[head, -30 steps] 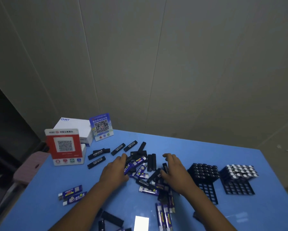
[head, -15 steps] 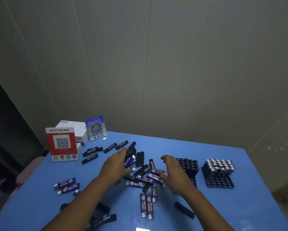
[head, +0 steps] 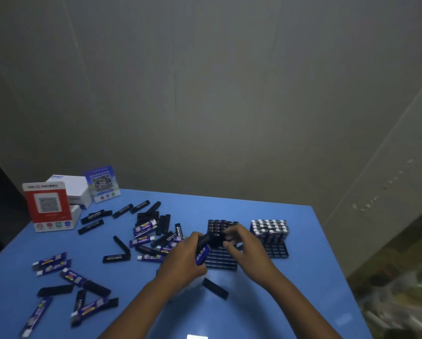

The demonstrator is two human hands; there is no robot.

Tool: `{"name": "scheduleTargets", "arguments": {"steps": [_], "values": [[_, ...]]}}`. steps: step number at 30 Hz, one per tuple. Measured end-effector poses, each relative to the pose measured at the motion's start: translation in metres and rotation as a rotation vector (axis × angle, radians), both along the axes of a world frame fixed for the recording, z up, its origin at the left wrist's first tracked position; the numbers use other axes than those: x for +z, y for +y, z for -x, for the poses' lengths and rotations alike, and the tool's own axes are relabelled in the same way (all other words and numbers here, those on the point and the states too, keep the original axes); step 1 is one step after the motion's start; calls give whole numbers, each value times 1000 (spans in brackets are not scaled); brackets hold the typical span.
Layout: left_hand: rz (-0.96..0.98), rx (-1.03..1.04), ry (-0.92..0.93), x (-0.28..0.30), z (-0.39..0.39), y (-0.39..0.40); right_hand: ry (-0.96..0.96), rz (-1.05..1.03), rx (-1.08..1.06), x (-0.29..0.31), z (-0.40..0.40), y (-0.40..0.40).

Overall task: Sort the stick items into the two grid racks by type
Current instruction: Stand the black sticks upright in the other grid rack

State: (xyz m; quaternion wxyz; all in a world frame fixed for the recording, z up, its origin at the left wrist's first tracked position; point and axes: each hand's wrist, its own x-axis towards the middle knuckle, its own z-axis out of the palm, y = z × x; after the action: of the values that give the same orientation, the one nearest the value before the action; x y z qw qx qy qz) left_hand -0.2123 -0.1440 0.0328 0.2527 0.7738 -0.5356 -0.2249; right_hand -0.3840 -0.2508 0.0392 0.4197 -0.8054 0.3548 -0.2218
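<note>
Sticks [head: 202,250], slim rectangular blue and black, fill the left hand [head: 184,259]; right hand [head: 245,245] pinches over the black grid rack [head: 221,260].

Dim, bluish light — soft motion blur, wide-angle bowing at edges.

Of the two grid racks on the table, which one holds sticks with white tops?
The right rack, nearer the table's right edge. Its sticks show white tops; the left rack, under both hands, holds sticks with dark tops.
</note>
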Motion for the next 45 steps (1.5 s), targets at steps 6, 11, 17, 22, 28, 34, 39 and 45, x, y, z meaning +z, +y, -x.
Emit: {"name": "scheduleTargets", "arguments": {"steps": [6,11,17,22,28,34,39,45], "values": [[-3,-47,25,-5,43,-4,-84,-169,15,10,24,-3],[-25,-74,16,-3,48,-7,-60,-197,45,8,21,-7],[-66,-137,28,-7,29,-13,-63,-297,44,4,10,-17],[-97,-144,105,-11,10,-19,-124,-469,-32,2,8,-28],[-125,-122,175,-20,-12,-18,-177,-446,-151,-4,0,-32],[-113,-79,194,-19,-28,-12,-191,-542,-222,-13,-6,-37],[-107,-56,212,-18,-31,-18,-120,-504,-126,-19,-7,-40],[-109,-42,227,-19,-28,-25,-54,-242,19,-13,-8,-48]]}}
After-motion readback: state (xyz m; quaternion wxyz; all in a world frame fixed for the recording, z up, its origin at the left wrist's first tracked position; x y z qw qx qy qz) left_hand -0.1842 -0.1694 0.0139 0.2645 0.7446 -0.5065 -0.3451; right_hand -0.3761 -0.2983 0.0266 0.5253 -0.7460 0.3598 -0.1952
